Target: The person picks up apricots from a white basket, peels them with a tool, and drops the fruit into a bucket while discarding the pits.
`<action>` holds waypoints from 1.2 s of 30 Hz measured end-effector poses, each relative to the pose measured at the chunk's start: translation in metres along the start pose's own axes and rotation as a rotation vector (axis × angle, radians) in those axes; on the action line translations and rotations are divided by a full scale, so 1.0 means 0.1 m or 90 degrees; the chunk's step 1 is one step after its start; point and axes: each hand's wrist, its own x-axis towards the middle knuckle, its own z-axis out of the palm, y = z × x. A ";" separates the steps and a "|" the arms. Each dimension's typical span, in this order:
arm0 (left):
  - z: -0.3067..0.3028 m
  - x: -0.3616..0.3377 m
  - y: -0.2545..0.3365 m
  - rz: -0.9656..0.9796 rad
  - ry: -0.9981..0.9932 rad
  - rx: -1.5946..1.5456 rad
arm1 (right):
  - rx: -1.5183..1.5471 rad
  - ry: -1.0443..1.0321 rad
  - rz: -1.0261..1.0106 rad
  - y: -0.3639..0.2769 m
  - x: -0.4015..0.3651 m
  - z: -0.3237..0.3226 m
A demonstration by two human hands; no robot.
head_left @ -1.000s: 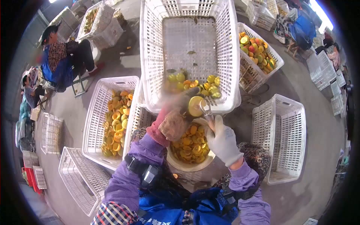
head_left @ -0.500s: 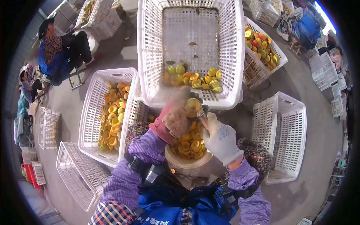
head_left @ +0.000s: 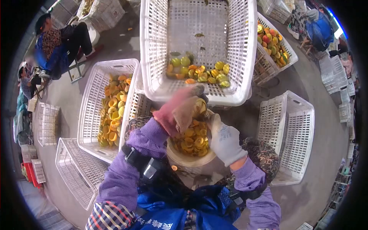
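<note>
My left hand (head_left: pixel 177 111), in a worn reddish glove, grips a yellow peach half (head_left: pixel 199 108) just in front of the large crate's near rim. My right hand (head_left: pixel 225 138), in a white glove, is closed close against the fruit's right side. It holds a small hand tool (head_left: pixel 208 114), mostly hidden by the fingers. Below both hands a pale bowl (head_left: pixel 191 162) holds many cut peach pieces (head_left: pixel 194 142). Ahead, the large white crate (head_left: pixel 148 57) has whole and split yellow-green peaches (head_left: pixel 214 74) along its near end.
Left stands a white crate (head_left: pixel 87 103) of peach halves, with another crate (head_left: pixel 78 172) tilted beside it. To the right are nested crates (head_left: pixel 295 142). Behind is a crate of fruit (head_left: pixel 276 46). A seated person (head_left: pixel 57 46) is at far left, another (head_left: pixel 318 28) far right.
My left hand has come slightly up and is less blurred. The peach half stays between the hands. A bright orange piece now shows at the large crate's near end. The whole view has shifted slightly.
</note>
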 end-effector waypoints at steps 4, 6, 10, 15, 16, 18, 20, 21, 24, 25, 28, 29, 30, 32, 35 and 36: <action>-0.18 0.09 -0.20 0.028 -0.023 0.130 | 0.078 -0.063 0.051 0.03 0.03 0.01; 0.00 0.05 0.03 0.046 0.022 -0.013 | 0.166 -0.032 0.087 -0.05 0.10 -0.08; 0.35 -0.05 0.09 0.357 0.156 0.116 | 0.443 0.001 0.126 -0.20 0.13 -0.09; 0.22 0.06 -0.12 0.128 0.268 -0.017 | 0.447 -0.049 0.153 -0.34 0.17 -0.17; 0.28 0.03 0.03 0.103 0.251 -0.053 | 0.424 -0.044 0.146 -0.34 0.16 -0.16; 0.27 0.09 0.04 0.153 0.257 0.036 | 0.407 -0.004 0.104 -0.30 0.18 -0.13; 0.09 0.23 -0.35 0.290 0.296 0.282 | 0.440 0.016 0.073 -0.25 0.19 -0.09; 0.11 0.22 -0.35 0.290 0.302 0.263 | 0.459 0.026 0.061 -0.23 0.19 -0.07; 0.32 0.13 -0.11 0.266 0.316 0.119 | 0.492 0.069 0.028 -0.21 0.20 -0.02; 0.35 0.12 -0.10 0.310 0.333 0.157 | 0.438 0.018 0.072 -0.21 0.19 -0.02; 0.30 0.18 -0.27 0.451 0.358 0.501 | 0.309 -0.091 0.146 -0.19 0.17 -0.02; 0.28 0.17 -0.28 0.286 0.322 0.363 | 0.291 -0.104 0.133 -0.15 0.16 0.03; 0.27 0.14 -0.26 0.186 0.273 0.200 | 0.272 -0.118 0.120 -0.12 0.15 0.05; 0.24 0.09 -0.20 0.041 0.217 -0.144 | 0.333 -0.108 0.108 -0.09 0.16 0.05; 0.37 0.02 0.16 0.010 0.118 -0.358 | 0.406 -0.005 0.012 -0.10 0.17 0.00; 0.42 -0.01 0.31 0.009 0.089 -0.387 | 0.481 -0.044 0.033 -0.10 0.18 -0.09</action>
